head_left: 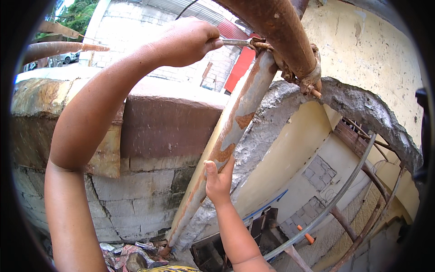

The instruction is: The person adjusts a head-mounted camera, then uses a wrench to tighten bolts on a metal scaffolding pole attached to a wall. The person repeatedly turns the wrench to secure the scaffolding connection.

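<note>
My left hand [192,41] is raised high and closed round the handle of a metal wrench [236,42]. The wrench's far end sits at a rusty bolt [263,45] on the clamp [310,80] where two pipes meet. A slanting steel pipe [247,106], grey with rust patches, runs from that joint down to the ground. Lower on it my right hand [219,182] grips the pipe, thumb up, with most fingers hidden behind. Across the top, a thick brown rusty pipe [276,31] passes over the upright one.
Behind the pipe, a wall has a large broken hole with a jagged concrete edge [362,99]. Through it show a curved grey pipe [331,206] and rusty bars [378,217]. To the left stands a block wall [136,192]; rubble and crumpled sacks [131,256] lie at its foot.
</note>
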The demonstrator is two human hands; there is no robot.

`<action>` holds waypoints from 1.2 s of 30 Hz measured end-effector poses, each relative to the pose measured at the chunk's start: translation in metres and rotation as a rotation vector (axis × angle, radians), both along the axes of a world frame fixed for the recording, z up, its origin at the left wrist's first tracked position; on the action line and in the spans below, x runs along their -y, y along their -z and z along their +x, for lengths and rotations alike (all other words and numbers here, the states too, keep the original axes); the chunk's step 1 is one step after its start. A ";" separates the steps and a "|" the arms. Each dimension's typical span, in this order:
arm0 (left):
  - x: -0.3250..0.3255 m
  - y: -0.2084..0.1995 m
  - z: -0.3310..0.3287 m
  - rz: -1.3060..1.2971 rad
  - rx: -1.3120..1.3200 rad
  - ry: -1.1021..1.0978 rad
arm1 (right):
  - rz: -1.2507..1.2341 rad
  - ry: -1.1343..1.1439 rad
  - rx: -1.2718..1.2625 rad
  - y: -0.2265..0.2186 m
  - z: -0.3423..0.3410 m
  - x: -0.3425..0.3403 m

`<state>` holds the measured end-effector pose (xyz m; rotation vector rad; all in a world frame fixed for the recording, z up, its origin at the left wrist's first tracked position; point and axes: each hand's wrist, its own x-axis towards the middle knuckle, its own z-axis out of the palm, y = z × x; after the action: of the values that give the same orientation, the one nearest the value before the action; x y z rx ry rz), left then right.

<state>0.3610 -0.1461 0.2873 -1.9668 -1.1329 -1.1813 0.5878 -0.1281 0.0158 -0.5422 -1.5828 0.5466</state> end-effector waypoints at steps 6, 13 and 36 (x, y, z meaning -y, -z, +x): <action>-0.027 0.055 0.041 -0.403 0.507 0.490 | 0.037 0.041 0.003 0.002 0.005 -0.003; -0.067 0.089 0.126 -0.531 1.225 1.468 | -0.018 0.024 0.027 0.001 -0.003 0.004; -0.061 0.081 0.072 -0.376 0.751 0.527 | -0.078 -0.057 -0.010 0.006 0.006 -0.004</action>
<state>0.4329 -0.0847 0.2066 -2.2451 -1.2836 -2.2561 0.5934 -0.1238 0.0096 -0.5534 -1.5762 0.6561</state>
